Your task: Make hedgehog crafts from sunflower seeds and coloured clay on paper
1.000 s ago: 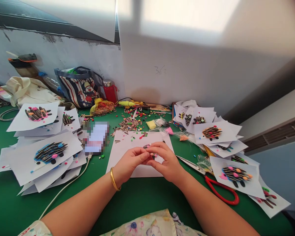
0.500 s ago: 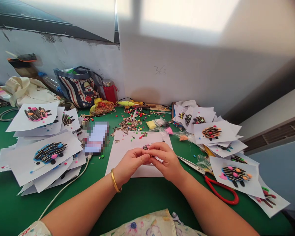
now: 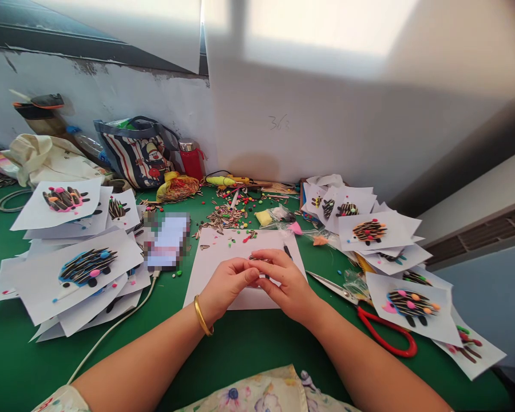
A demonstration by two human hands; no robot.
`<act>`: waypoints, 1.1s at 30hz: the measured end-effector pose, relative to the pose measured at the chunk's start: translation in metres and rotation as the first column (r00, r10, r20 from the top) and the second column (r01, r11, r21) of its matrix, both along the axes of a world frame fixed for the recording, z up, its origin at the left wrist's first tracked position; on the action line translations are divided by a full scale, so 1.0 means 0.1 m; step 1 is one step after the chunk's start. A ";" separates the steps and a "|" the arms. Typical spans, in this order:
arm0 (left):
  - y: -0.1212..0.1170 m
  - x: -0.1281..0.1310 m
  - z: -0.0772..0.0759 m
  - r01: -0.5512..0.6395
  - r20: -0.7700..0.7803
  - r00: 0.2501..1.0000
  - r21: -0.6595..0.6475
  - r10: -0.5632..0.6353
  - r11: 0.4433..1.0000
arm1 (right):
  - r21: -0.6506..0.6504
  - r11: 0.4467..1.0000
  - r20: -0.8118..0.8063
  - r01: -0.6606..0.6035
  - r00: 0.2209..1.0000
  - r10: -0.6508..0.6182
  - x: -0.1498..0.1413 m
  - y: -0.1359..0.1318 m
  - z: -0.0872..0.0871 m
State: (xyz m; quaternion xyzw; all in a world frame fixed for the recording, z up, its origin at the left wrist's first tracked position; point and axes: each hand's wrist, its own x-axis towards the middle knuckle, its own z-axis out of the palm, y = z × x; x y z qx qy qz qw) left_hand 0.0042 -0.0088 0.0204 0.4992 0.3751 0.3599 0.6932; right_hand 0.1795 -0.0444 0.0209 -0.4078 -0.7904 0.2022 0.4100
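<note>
Over a white sheet of paper [image 3: 203,274], my left hand [image 3: 228,289] and my right hand [image 3: 289,289] meet at the fingertips, both closed. Thumb and fingers of the left hand press together against the right fingers. Whatever lies in the pinch is too small and covered to name. Just beneath and behind the fingers, a dark striped bit like sunflower seeds [image 3: 254,257] shows on the sheet, mostly hidden. A black pen [image 3: 287,252] lies by the right knuckles. Sunflower seeds [image 3: 223,220] and small coloured clay balls [image 3: 240,232] are scattered at the sheet's far edge.
Papers with seed-and-clay hedgehogs are piled left [image 3: 86,269] and right [image 3: 412,303]. Red-handled scissors [image 3: 386,335] lie beside my right forearm. A phone [image 3: 168,240] with a white cable [image 3: 111,332] is at the left. Clay packets [image 3: 266,217], a striped bag [image 3: 133,151] and a red bottle [image 3: 191,160] stand behind.
My right fingers have shifted slightly and tilted over the left fingertips, uncovering more of the black pen. My left hand stays almost in place.
</note>
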 end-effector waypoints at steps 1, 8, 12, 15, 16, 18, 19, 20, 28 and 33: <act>0.00 0.00 0.00 -0.001 -0.007 1.000 0.018 0.001 1.000 | -0.005 1.000 -0.010 -0.007 1.000 0.007 0.00 0.00 -0.01; -0.03 0.01 0.02 0.047 -0.041 0.998 0.026 -0.046 0.999 | 0.001 0.997 -0.131 0.082 0.988 -0.081 0.00 0.02 -0.01; -0.02 0.01 0.01 0.070 0.041 0.997 -0.062 -0.068 0.996 | 0.004 0.996 -0.124 0.094 0.988 -0.093 0.03 0.03 0.00; -0.01 0.00 -0.01 0.037 0.053 0.998 -0.069 -0.033 0.997 | 0.021 0.998 -0.100 0.063 0.993 -0.061 0.04 0.03 -0.01; -0.01 0.00 -0.01 0.033 0.052 0.998 -0.064 -0.029 0.997 | 0.028 0.998 -0.097 0.055 0.994 -0.052 0.04 0.03 -0.02; -0.02 0.00 -0.01 0.044 0.049 0.998 -0.051 -0.041 0.998 | 0.036 0.998 -0.100 0.052 0.994 -0.048 0.04 0.03 -0.02; -0.02 0.00 -0.01 0.054 0.050 0.997 -0.049 -0.052 0.997 | 0.038 0.997 -0.107 0.059 0.993 -0.055 0.04 0.03 -0.02; -0.03 0.00 0.00 0.066 0.051 0.997 -0.051 -0.063 0.997 | 0.040 0.997 -0.113 0.070 0.991 -0.066 0.04 0.03 -0.02; -0.02 0.02 0.04 0.046 0.015 0.999 -0.056 -0.045 0.997 | 0.048 0.998 -0.081 0.050 0.996 -0.046 0.03 0.04 -0.02; -0.02 0.02 0.00 0.063 0.020 0.998 -0.030 -0.062 0.998 | 0.035 0.996 -0.146 0.084 0.986 -0.078 0.04 0.03 0.00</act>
